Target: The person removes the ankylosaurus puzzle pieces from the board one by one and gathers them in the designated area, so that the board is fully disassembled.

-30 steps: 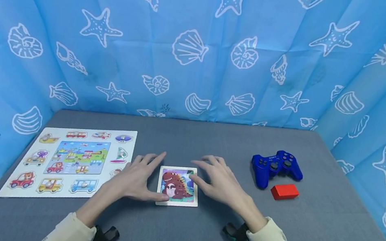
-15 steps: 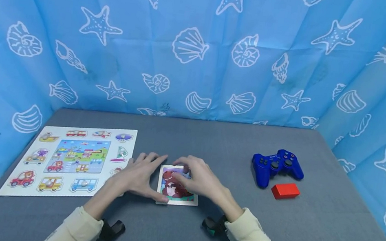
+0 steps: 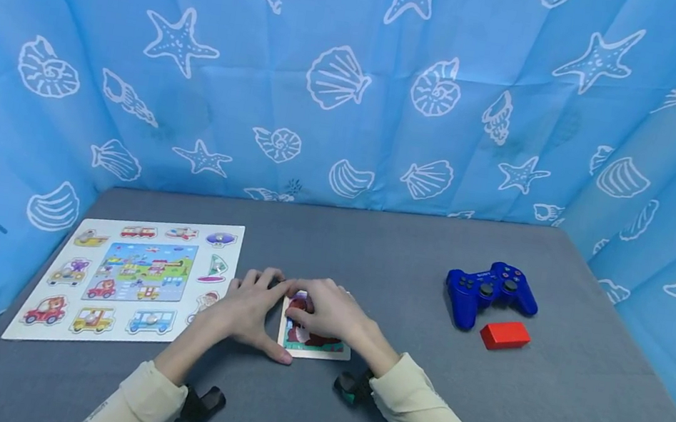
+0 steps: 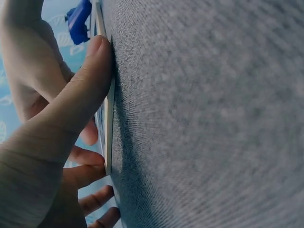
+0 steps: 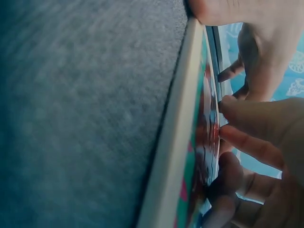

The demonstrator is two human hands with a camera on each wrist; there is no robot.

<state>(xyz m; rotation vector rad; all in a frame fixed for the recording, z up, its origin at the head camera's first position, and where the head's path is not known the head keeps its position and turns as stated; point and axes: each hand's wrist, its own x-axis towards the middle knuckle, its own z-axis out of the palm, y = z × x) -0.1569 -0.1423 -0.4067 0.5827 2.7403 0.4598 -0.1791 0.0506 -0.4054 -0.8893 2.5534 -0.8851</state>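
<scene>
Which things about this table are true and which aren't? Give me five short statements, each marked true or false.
1. The blue game controller lies beside the red block on the table. True.
2. The right hand is holding the red block. False: it is over the small framed puzzle.
3. The vehicle peg puzzle lies right of the small framed puzzle. False: it lies left of it.
4. The left hand's thumb touches the small framed puzzle. True.
5. The cloth behind the table is plain. False: it has white starfish and seashells.
</scene>
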